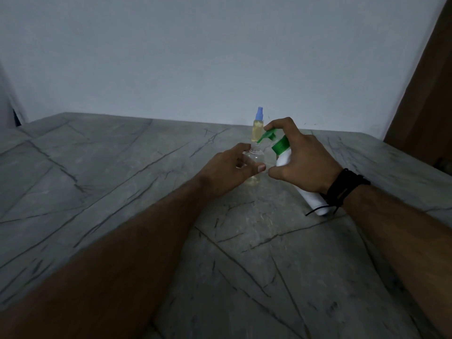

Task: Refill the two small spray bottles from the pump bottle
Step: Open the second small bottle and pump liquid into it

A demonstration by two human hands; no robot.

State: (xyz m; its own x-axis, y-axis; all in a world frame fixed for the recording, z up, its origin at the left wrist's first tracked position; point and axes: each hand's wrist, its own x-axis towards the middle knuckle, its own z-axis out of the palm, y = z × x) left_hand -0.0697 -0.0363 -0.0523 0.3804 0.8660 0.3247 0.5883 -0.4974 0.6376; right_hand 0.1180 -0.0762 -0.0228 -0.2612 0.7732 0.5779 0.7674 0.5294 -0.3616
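Observation:
My left hand [228, 171] grips a small clear spray bottle [255, 159] that stands uncapped on the grey stone table [122, 182], with a little yellowish liquid at its bottom. My right hand [303, 159] holds a white pump bottle [285, 157] tilted to the left. One finger rests on its green pump head [267, 136], and the green nozzle tip sits right at the clear bottle's open threaded neck. Behind them stands a second small spray bottle [258, 128], upright, filled with yellow liquid and fitted with a blue spray cap.
A plain pale wall [220, 57] rises behind the table's far edge. A brown wooden panel [425, 94] stands at the far right. A black cord bracelet [342, 189] is on my right wrist.

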